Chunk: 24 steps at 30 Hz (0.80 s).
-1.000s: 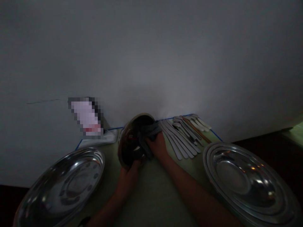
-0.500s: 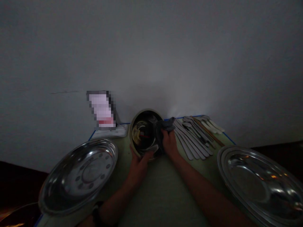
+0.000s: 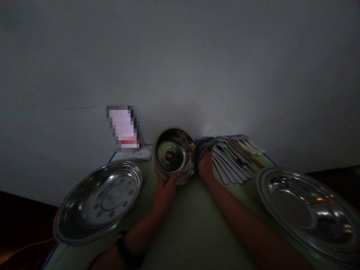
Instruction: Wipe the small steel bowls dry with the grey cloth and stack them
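A shiny steel bowl [image 3: 173, 154] stands near the far edge of the table, its inside facing me with a small sticker at the bottom. My left hand [image 3: 165, 187] grips its near rim, thumb over the edge. My right hand [image 3: 206, 167] is just to the right of the bowl, closed on a dark checked cloth [image 3: 203, 147] that lies bunched against the bowl's right side.
A row of steel spoons and flat utensils [image 3: 232, 157] lies right of the cloth. A big steel platter [image 3: 98, 200] sits at the left, another platter [image 3: 305, 212] at the right. A white object [image 3: 132, 154] rests by the wall. The table [image 3: 185, 232] is pale green.
The bowl has gone from tilted in both hands to sitting lower near the wall. My right hand drew the cloth out of the bowl to its right side.
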Tool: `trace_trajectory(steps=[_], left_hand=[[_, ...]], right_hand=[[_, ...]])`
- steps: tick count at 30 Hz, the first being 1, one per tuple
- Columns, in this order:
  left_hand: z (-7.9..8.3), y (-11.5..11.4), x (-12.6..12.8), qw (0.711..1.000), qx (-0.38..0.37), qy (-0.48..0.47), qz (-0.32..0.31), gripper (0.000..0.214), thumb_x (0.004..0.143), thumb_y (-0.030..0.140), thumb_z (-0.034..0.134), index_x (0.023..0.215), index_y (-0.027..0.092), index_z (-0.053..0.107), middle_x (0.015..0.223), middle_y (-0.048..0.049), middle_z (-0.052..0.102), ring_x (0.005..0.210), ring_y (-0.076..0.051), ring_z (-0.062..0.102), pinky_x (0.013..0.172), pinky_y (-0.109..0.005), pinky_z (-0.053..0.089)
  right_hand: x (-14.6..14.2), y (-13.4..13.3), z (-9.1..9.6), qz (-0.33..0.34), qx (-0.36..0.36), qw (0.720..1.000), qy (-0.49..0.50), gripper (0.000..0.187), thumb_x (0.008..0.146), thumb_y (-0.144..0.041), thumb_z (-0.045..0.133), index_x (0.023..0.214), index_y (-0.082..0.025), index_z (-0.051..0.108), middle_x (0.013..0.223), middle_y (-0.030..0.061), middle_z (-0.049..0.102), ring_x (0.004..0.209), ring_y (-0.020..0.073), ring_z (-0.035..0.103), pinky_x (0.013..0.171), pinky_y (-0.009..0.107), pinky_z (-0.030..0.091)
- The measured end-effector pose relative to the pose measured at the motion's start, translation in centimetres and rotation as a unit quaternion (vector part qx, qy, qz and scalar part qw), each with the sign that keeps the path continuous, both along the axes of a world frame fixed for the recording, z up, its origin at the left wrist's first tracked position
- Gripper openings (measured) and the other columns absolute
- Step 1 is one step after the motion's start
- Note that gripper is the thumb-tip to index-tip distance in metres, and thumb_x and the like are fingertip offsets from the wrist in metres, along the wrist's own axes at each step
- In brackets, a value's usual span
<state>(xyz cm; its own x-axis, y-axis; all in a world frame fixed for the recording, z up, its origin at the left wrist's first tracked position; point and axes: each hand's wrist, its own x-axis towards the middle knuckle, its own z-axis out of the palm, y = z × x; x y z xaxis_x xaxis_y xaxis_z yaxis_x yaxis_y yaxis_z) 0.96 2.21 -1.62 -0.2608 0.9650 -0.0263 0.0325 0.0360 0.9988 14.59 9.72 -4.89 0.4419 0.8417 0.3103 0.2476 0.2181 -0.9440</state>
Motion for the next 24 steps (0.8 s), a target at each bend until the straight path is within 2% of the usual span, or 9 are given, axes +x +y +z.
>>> trace_trajectory(steps=[3, 6, 10, 12, 14, 18, 24], left_hand=[[0.2, -0.1, 0.1, 0.999, 0.028, -0.024, -0.019, 0.069, 0.068, 0.028, 0.066, 0.134, 0.025, 0.045, 0.130, -0.0048, 0.062, 0.125, -0.024, 0.052, 0.103, -0.037, 0.043], [0.2, -0.1, 0.0, 0.994, 0.081, -0.049, -0.051, 0.081, 0.063, 0.020, 0.068, 0.139, 0.025, 0.038, 0.143, -0.0043, 0.051, 0.132, -0.023, 0.046, 0.106, -0.032, 0.041], [-0.3, 0.5, -0.5, 0.991, 0.054, -0.101, -0.066, 0.076, 0.065, 0.021, 0.065, 0.138, 0.023, 0.043, 0.139, -0.0075, 0.054, 0.126, -0.028, 0.051, 0.102, -0.039, 0.045], [-0.5, 0.8, -0.8, 0.991, 0.032, -0.111, -0.064, 0.075, 0.064, 0.021, 0.065, 0.136, 0.021, 0.046, 0.135, -0.0090, 0.058, 0.121, -0.030, 0.055, 0.099, -0.043, 0.048], [-0.6, 1.0, -0.9, 0.992, 0.026, -0.115, -0.052, 0.076, 0.063, 0.022, 0.067, 0.137, 0.020, 0.047, 0.131, -0.0102, 0.060, 0.119, -0.032, 0.056, 0.099, -0.047, 0.046], [-0.3, 0.8, -0.7, 0.992, 0.044, -0.115, -0.031, 0.081, 0.063, 0.023, 0.071, 0.139, 0.020, 0.045, 0.130, -0.0103, 0.060, 0.124, -0.032, 0.052, 0.107, -0.051, 0.037], [0.1, 0.7, -0.6, 0.995, 0.072, -0.053, -0.044, 0.076, 0.067, 0.025, 0.069, 0.139, 0.022, 0.044, 0.134, -0.0076, 0.058, 0.130, -0.031, 0.047, 0.112, -0.049, 0.031]], right_hand=[[-0.9, -0.5, 0.7, -0.010, 0.005, 1.000, -0.021, 0.069, 0.081, -0.055, 0.047, 0.132, -0.008, 0.041, 0.132, 0.0222, 0.046, 0.128, 0.0299, 0.044, 0.108, 0.045, 0.034], [-1.3, -0.9, 1.1, 0.043, 0.026, 0.995, -0.081, 0.081, 0.069, -0.043, 0.065, 0.137, -0.010, 0.035, 0.136, 0.0210, 0.045, 0.131, 0.0309, 0.042, 0.108, 0.045, 0.033], [-0.7, -1.1, 1.5, 0.056, -0.037, 0.995, -0.070, 0.061, 0.068, -0.037, 0.068, 0.120, -0.013, 0.047, 0.115, 0.0159, 0.063, 0.109, 0.0297, 0.059, 0.092, 0.041, 0.046], [-0.4, -1.0, 1.7, 0.043, -0.069, 0.995, -0.063, 0.050, 0.069, -0.037, 0.067, 0.111, -0.015, 0.050, 0.104, 0.0133, 0.067, 0.098, 0.0286, 0.063, 0.083, 0.039, 0.049], [-0.3, -0.9, 1.8, 0.033, -0.080, 0.994, -0.067, 0.043, 0.071, -0.036, 0.065, 0.106, -0.016, 0.050, 0.101, 0.0130, 0.067, 0.096, 0.0281, 0.064, 0.081, 0.037, 0.049], [-0.4, -0.7, 1.6, 0.028, -0.085, 0.993, -0.080, 0.039, 0.072, -0.038, 0.063, 0.103, -0.018, 0.050, 0.099, 0.0118, 0.068, 0.094, 0.0280, 0.065, 0.077, 0.036, 0.048], [-0.5, -0.8, 1.6, 0.036, -0.100, 0.989, -0.100, 0.040, 0.074, -0.037, 0.061, 0.106, -0.016, 0.050, 0.098, 0.0130, 0.069, 0.092, 0.0299, 0.066, 0.073, 0.036, 0.048]])
